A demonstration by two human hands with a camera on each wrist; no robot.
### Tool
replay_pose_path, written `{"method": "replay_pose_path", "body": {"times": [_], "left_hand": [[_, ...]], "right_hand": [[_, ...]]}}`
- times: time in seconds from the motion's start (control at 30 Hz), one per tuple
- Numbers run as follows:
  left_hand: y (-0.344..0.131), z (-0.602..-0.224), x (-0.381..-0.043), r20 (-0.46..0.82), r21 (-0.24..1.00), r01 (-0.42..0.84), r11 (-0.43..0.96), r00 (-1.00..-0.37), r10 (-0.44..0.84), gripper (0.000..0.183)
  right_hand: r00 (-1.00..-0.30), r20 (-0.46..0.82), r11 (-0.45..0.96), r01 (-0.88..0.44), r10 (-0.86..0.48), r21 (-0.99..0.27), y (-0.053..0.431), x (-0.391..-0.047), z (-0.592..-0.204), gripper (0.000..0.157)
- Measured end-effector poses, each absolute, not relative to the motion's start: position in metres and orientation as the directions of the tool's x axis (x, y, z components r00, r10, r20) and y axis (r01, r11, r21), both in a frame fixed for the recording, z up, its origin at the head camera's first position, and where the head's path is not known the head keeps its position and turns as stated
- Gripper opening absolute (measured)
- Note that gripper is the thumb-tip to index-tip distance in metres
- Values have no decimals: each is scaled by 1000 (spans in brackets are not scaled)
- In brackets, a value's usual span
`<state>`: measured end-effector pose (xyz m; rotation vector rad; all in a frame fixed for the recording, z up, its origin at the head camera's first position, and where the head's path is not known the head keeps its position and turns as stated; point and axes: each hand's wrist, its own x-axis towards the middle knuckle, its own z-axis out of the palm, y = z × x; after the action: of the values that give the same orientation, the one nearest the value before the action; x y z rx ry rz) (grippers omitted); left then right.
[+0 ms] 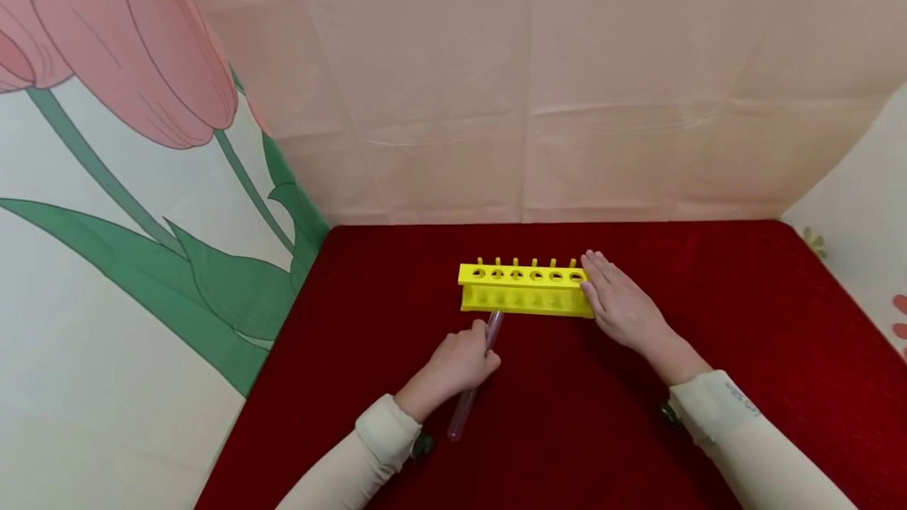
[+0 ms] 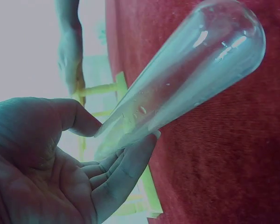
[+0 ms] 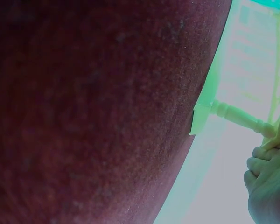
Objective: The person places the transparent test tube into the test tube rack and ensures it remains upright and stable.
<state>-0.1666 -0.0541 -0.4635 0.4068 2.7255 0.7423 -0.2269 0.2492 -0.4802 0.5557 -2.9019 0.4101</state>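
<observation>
My left hand (image 1: 459, 360) pinches a clear test tube (image 1: 464, 414) between thumb and fingers. The tube slants, its rounded closed end towards me and its other end close to the front of the yellow test tube rack (image 1: 526, 283). In the left wrist view a few droplets show on the tube (image 2: 191, 70). At the rack's right end, my right hand (image 1: 627, 307) holds the upper corner, thumb at the front and fingers towards the back. Bent fingers (image 3: 255, 165) show by the rack's end post (image 3: 240, 116) in the right wrist view.
The rack stands upright, with several round holes along its top and a row of pegs behind. A dark red cloth (image 1: 340, 415) covers the table. Behind it hangs a pale pink backdrop (image 1: 531, 101), and a tulip-printed sheet (image 1: 142, 179) lines the left side.
</observation>
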Motion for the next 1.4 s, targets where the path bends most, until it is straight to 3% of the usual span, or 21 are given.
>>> {"method": "replay_pose_path", "body": {"times": [1.1, 1.4], "left_hand": [[-52, -431, -175, -142, 611, 207, 764, -921, 364, 24], [-55, -423, -179, -117, 596, 239, 767, -918, 378, 46]], "right_hand": [[-919, 191, 896, -384, -346, -224, 250, -229, -481, 59], [-916, 195, 896, -388, -350, -217, 250, -228, -479, 59]]}}
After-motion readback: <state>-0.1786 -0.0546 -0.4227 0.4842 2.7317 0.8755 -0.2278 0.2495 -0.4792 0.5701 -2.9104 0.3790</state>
